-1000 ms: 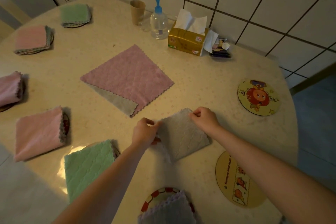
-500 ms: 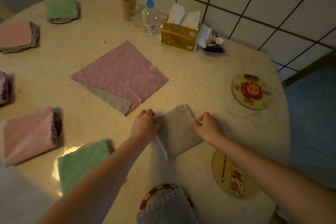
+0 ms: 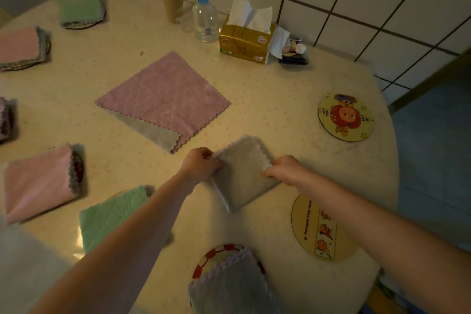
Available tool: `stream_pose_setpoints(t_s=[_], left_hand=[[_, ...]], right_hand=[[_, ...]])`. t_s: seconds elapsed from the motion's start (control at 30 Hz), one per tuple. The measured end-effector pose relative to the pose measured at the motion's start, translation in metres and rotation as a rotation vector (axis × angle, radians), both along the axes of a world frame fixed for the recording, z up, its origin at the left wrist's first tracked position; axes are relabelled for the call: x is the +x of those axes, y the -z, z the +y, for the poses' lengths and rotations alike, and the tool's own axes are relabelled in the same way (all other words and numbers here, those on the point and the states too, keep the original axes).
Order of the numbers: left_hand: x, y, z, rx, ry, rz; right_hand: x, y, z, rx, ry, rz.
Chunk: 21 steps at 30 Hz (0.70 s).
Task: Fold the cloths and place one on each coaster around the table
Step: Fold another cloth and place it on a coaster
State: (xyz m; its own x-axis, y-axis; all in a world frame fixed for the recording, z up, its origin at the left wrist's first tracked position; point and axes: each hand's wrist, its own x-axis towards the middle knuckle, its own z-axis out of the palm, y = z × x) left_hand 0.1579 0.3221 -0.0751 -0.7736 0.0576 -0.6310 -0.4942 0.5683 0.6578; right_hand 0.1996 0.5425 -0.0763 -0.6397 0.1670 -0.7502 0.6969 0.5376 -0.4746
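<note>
Hands: our left hand (image 3: 200,166) and right hand (image 3: 285,170) pinched the grey cloth (image 3: 242,173), fingers clamped on its side edges.
Advice: we judged it best lifted level to the bare coaster (image 3: 322,228) at five o'clock.

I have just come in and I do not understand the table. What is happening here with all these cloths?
A person is folding cloths and laying one on each coaster. The left hand and right hand pinch opposite edges of a folded grey cloth on the table. Two coasters are uncovered: the round cartoon coaster and the yellow coaster. A pink cloth lies unfolded in the middle, over a grey one.
</note>
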Motion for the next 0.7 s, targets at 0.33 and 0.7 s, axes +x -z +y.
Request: stream_pose_setpoints(t_s=[0.33, 0.7], left_hand=[[0.061, -0.055, 0.029, 0.651, -0.346, 0.051], [0.135, -0.041, 0.143, 0.545, -0.376, 0.047]], right_hand=[[0.041, -0.045, 0.04, -0.552, 0.27, 0.208], [0.17, -0.044, 0.148, -0.306, 0.348, 0.345]])
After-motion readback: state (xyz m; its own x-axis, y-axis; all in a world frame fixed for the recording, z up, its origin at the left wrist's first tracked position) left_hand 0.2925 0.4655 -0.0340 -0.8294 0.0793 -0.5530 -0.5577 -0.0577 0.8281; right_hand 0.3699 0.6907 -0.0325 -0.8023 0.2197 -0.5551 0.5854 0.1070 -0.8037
